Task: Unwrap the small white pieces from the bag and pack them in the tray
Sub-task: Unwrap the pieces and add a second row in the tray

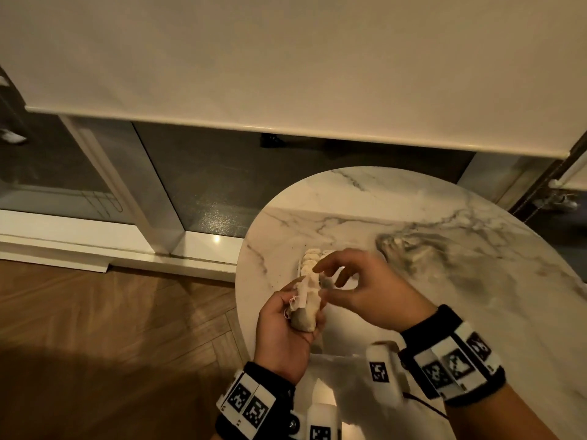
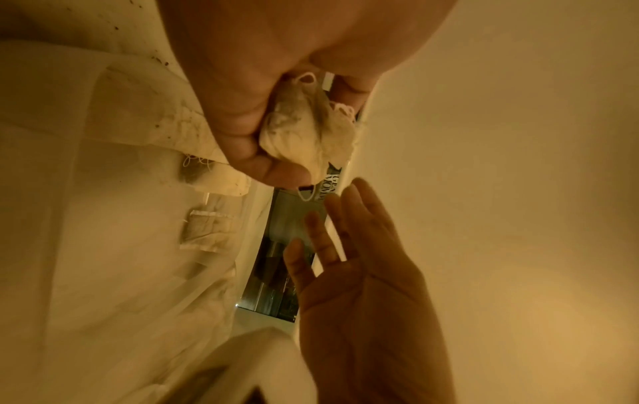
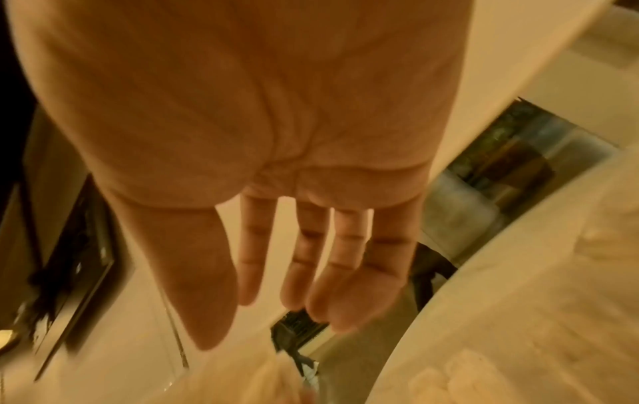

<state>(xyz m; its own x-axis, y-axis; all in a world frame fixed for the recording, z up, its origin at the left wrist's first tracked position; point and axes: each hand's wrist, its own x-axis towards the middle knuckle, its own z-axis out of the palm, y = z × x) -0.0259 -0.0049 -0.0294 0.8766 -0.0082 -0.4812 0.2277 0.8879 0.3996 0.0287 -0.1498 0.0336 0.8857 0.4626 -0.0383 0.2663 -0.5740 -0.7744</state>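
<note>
Over the near edge of the marble tabletop [image 1: 444, 236], the left hand [image 1: 282, 338] curls its fingers [image 2: 242, 153] round a small crumpled white piece [image 1: 306, 304], its wrapper part peeled and threads hanging loose. The right hand [image 1: 365, 287] hovers just beside it with fingers [image 3: 311, 262] straight and spread, holding nothing. Behind the hands, the tray [image 1: 313, 260] lies on the tabletop with white pieces in a row; most of it is hidden. The step looks like stripping the wrapper. To do it well, the left hand should hold the piece lightly, not crush it, while the right thumb and forefinger pinch the free wrapper edge and draw it away. The threads may snag, so a slow pull seems wise.
</note>
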